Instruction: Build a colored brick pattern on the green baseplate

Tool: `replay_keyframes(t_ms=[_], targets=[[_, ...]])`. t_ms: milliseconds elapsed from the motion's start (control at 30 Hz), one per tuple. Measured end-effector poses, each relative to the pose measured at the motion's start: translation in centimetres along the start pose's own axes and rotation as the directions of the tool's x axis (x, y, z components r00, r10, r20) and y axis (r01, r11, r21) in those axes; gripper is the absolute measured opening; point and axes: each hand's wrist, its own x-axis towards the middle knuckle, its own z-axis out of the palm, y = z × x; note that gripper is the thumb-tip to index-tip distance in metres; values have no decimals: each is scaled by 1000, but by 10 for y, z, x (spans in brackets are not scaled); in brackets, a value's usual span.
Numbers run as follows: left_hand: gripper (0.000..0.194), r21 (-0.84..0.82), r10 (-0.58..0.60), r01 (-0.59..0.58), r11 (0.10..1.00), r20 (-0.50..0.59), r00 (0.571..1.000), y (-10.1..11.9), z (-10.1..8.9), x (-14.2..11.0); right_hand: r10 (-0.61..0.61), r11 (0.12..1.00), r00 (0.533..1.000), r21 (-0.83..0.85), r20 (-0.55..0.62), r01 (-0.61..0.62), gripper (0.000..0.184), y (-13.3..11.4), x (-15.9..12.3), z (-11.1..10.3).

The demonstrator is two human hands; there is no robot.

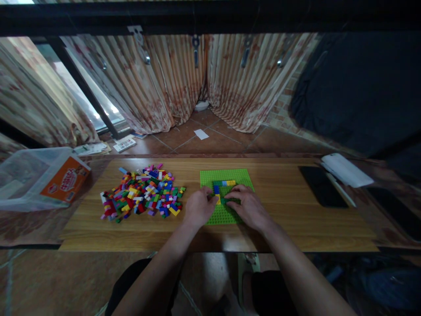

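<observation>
Brickwork (224, 183) on the middle of the green baseplate (220, 217) could have been knocked askew, as the left hand (199, 206) and right hand (249, 206) crowded its near end; both had fingers curled inward, but whether either pinched a brick could not be told. It formed a bent line: green, light blue and yellow across the baseplate's far half, blue and yellow running nearer.

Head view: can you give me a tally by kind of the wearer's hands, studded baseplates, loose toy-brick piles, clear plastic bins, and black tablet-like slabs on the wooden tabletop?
Hands: 2 (left hand, right hand)
Green studded baseplate: 1
Pile of loose toy bricks: 1
Clear plastic bin: 1
Black tablet-like slab: 1
Total: 6
</observation>
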Motion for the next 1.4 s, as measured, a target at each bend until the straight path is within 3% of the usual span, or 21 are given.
replay_keyframes(t_ms=[767, 1200, 1400], targets=[[38, 111, -84, 87, 990, -38, 996, 8, 5, 2, 47, 999, 999, -23, 15, -47, 18, -1, 1, 5], [39, 170, -108, 104, 980, 17, 994, 10, 5, 18, 56, 998, 998, -32, 37, -55, 16, 6, 8, 7], [38, 150, -101, 93, 984, 49, 994, 9, 0, 13, 46, 999, 999, -19, 12, -46, 18, 2, 1, 8]])
